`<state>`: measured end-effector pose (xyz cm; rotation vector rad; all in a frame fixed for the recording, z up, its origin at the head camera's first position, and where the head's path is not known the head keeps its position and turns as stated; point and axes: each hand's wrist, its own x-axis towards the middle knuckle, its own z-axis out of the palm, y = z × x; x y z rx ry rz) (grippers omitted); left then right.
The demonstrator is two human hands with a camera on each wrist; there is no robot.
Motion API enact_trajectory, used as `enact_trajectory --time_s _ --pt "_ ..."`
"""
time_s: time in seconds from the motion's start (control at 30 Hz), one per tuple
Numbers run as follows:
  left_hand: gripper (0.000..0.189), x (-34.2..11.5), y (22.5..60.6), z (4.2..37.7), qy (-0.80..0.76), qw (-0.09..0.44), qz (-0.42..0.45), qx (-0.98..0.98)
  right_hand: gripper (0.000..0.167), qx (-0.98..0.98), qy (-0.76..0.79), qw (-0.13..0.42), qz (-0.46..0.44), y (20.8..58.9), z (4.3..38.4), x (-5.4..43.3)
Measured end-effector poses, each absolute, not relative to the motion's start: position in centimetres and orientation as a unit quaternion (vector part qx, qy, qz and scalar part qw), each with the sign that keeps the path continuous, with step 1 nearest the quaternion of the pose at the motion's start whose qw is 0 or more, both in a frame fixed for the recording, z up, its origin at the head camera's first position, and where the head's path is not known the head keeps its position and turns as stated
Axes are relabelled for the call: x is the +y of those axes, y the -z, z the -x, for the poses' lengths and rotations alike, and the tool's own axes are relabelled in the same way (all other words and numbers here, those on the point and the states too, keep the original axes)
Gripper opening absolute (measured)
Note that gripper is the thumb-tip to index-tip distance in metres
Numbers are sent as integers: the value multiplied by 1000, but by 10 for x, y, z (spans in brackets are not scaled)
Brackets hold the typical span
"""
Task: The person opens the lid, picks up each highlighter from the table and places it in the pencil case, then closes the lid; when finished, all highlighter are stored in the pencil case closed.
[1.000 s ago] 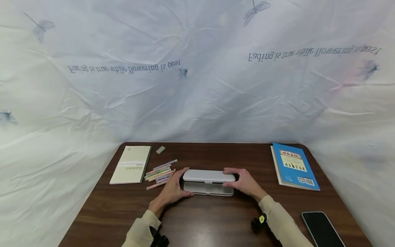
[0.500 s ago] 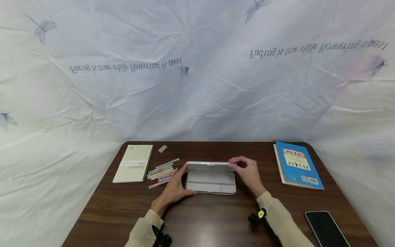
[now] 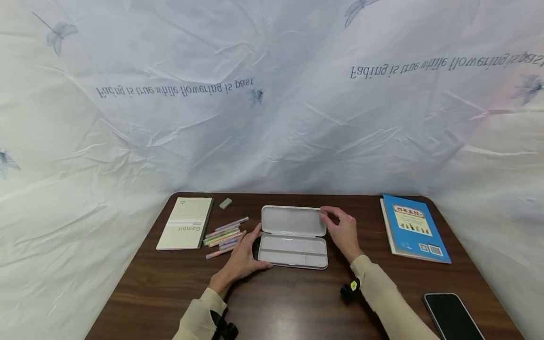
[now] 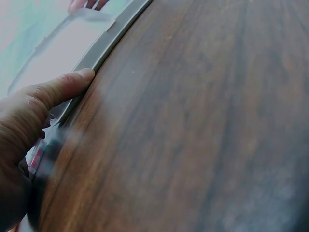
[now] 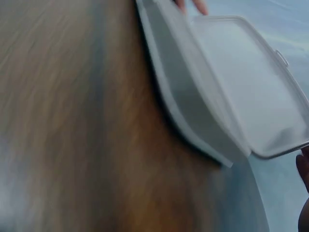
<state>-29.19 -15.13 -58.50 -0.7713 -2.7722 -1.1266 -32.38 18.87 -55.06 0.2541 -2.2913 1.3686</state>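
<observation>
Case (image 3: 276, 257) at mid-worktop (image 3: 284, 302), lying flat and opened, its base divided by low ridges; the hinged lid (image 3: 289, 221) is swung up at the far side, inner face showing. The left hand (image 3: 242, 259) grips the left end of the base, thumb on the near edge and fingers towards the far corner. The right hand (image 3: 343, 233) pinches the lid at its upper right corner. Left of the case, a loose group of pens (image 3: 225, 235) lies just beside the left fingers; whether they touch cannot be told. Beyond the pens, an eraser (image 3: 225, 203); farther left, a notebook (image 3: 185, 223). At far right, a blue book (image 3: 414, 229); nearer the viewer, a dark-screened phone (image 3: 453, 315). Behind the worktop, a printed sheet (image 3: 280, 132).
</observation>
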Motion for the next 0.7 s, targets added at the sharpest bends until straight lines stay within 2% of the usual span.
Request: enact_trajectory --time_s 0.17,0.27,0.4,0.7 --pt "123 -150 583 291 363 36 253 -896 73 -891 -414 118 -142 564 319 197" --pt "121 -150 583 291 361 37 249 -898 95 -915 -368 50 -160 573 315 202" --pt "119 -150 584 291 347 33 244 -905 105 -930 -327 16 -167 579 306 206" --pt "115 -149 584 292 357 44 236 -903 111 -943 -275 16 -188 578 279 209"
